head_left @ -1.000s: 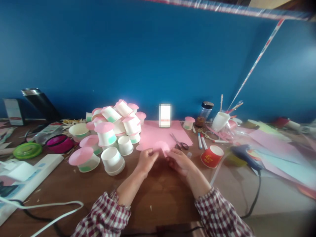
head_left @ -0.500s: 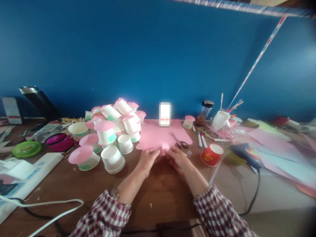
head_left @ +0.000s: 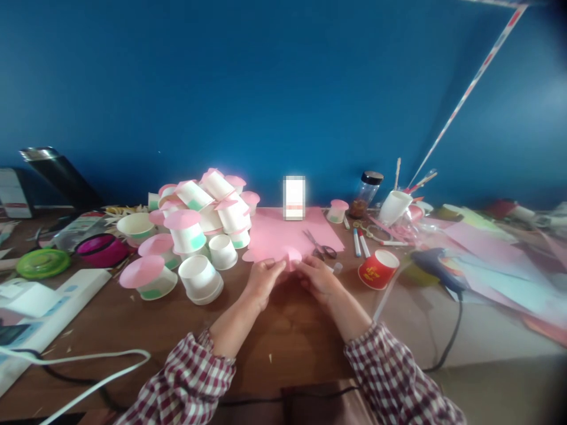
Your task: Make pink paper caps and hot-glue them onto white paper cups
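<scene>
Head view: left hand (head_left: 264,282), one, with thumb and forefinger pinched together on the left edge of a small rounded piece of pink paper (head_left: 292,258); its remaining fingers curl inward. Right hand (head_left: 321,282), one, pinching the same piece at its right edge, the other fingers bent beneath and partly hidden. The piece sits between the two sets of fingertips, just at the near edge of a larger pink paper sheet (head_left: 270,229); whether it touches the sheet cannot be told. Scissors (head_left: 319,245), one pair, dark-handled, blades parted, lying on the sheet's right side, just beyond the right hand. To the right: red paper cup (head_left: 372,273), upright, and two capped markers (head_left: 357,242). Left of the left hand: stacked white paper cups (head_left: 200,286), inverted, before a heap of pink-topped paper cups (head_left: 183,233).
</scene>
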Available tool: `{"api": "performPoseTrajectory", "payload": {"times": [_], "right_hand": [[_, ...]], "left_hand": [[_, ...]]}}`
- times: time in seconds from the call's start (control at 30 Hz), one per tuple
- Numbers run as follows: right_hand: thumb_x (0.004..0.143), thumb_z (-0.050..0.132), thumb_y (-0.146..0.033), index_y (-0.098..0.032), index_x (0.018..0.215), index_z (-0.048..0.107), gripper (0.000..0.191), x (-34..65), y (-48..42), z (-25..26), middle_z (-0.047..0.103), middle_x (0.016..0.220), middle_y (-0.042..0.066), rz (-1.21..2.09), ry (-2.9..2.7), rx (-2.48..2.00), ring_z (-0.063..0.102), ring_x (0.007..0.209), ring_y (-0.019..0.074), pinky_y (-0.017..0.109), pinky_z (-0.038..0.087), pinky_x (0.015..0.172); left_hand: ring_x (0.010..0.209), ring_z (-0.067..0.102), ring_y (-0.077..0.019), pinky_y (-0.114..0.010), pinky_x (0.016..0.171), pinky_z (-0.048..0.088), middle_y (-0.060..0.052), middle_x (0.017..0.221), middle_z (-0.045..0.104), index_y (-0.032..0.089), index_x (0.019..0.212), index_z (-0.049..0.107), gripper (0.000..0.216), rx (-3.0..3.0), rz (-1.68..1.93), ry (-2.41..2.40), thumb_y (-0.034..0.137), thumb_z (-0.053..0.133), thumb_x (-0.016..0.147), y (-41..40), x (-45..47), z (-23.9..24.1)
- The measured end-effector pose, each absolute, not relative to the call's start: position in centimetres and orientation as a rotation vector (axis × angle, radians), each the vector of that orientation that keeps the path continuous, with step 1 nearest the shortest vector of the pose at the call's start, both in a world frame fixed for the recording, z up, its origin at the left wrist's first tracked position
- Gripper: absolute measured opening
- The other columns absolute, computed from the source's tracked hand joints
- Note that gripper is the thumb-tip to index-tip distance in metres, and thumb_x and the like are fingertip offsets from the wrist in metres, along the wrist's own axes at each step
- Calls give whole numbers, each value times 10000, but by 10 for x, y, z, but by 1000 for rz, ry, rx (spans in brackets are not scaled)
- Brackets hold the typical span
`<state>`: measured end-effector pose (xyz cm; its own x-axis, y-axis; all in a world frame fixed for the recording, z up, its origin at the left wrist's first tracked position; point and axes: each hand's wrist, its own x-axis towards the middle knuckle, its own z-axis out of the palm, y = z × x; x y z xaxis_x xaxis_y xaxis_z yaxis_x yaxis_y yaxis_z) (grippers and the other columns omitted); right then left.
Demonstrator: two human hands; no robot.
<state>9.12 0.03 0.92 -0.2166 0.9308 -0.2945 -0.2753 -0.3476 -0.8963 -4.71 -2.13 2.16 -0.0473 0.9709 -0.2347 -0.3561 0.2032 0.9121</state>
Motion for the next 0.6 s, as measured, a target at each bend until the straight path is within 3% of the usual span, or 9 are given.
{"api": "performPoseTrajectory", "payload": {"times": [0.6], "right_hand": [[590, 783, -395, -181, 707, 527, 353, 89, 1, 7, 467, 483, -78, 1668, -963, -1153, 375, 414, 37, 138, 222, 359]], "left_hand": [[661, 622, -142, -284, 702, 517, -57, 661, 668, 83, 703, 687, 291, 711, 1253, 1047, 329, 783, 581, -22, -45, 21]]}}
